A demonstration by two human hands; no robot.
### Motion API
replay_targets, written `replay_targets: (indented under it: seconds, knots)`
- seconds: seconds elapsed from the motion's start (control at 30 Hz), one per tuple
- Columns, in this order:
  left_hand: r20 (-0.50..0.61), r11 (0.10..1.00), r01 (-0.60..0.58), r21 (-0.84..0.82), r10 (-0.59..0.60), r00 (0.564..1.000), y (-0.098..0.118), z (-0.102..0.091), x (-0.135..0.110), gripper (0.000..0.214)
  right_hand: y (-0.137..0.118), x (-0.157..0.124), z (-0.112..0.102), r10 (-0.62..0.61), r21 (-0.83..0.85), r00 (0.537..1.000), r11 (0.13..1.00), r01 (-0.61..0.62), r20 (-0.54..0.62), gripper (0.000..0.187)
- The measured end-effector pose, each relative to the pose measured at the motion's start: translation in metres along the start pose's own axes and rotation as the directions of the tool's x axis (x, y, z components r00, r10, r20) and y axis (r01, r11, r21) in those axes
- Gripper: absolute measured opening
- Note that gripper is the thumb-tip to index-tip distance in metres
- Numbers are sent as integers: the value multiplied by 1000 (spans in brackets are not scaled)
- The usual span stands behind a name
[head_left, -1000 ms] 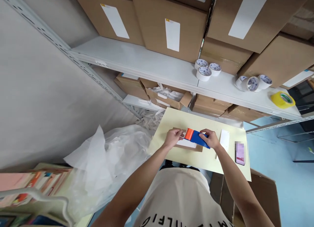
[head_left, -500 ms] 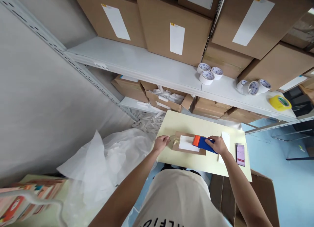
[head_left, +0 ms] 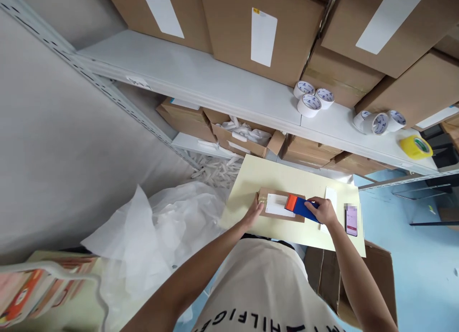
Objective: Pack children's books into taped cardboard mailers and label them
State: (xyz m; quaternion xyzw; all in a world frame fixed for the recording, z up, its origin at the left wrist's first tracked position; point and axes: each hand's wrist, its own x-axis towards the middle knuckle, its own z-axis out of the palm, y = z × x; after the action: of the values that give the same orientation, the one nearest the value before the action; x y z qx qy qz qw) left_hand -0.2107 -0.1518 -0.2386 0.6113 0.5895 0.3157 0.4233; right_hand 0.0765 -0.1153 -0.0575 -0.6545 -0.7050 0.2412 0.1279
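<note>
Two hands share the work on a flat parcel (head_left: 272, 192) lying near the middle of the table (head_left: 251, 174). The left hand (head_left: 255, 210) is mostly open at the parcel's left end, fingers pressed down on the cardboard edge and curled round nothing. The right hand (head_left: 324, 211) is closed round the blue handle of the dispenser (head_left: 299, 206). Its orange nose sits on the right part of the parcel, touching the end of the white label (head_left: 276, 205).

This looks like a strip of clear tape being laid along the top. The tape itself is too faint to make out, so I cannot tell how far it reaches.

To do this well, I judge that the left hand should bear down hard where the strip begins, so the parcel cannot slide. The dispenser wants a low angle and one straight, even pull along the parcel's length. Taut tape goes down without wrinkles or bubbles. For the cut, the nose should tip down just past the right edge so the blade bites cleanly.

One caution: a paper slip (head_left: 330, 198) and a phone (head_left: 351, 219) lie just beside the right hand, where a long pull could sweep them off.
</note>
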Motion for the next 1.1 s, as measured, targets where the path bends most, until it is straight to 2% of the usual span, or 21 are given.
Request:
replay_targets:
  seconds: [0.1,0.17,0.23,0.3,0.4,0.5,0.63,0.73,0.83,0.93,1.1]
  knots:
    - [76,997,-22,80,16,997,14,-12,-1,93,1,3,-3,-5,6,999,1000,4,35,41]
    - [98,952,-144,270,122,988,34,-21,4,118,0,5,-4,-10,-21,999,1000,11,54,40]
    - [248,826,-335,454,244,937,58,-27,13,136,-2,6,-5,-5,-79,997,997,10,72,39]
    - [393,705,-445,552,250,885,80,-28,23,135,-7,8,-6,12,-153,995,988,4,101,39]
    - [420,652,-440,618,199,885,98,-25,32,121,-10,12,-10,15,-207,984,978,23,179,39]
    - [408,646,-428,632,192,893,101,-24,33,116,4,15,-22,-3,-192,973,980,49,230,39]
    - [419,626,-437,646,188,888,98,-30,33,114,52,16,-35,-7,-121,971,992,37,241,37]
    - [452,598,-466,652,186,872,95,-42,37,112,84,20,-29,-21,-22,955,999,29,295,36]
    - [473,545,-468,696,143,869,96,-46,41,112,97,28,-13,-65,53,946,997,51,318,36]
    - [485,506,-469,724,110,867,107,-24,40,115,98,36,-1,-80,19,928,997,78,363,35]
    - [544,526,-529,666,144,827,136,44,38,115,94,40,9,-30,-163,856,978,132,515,41]
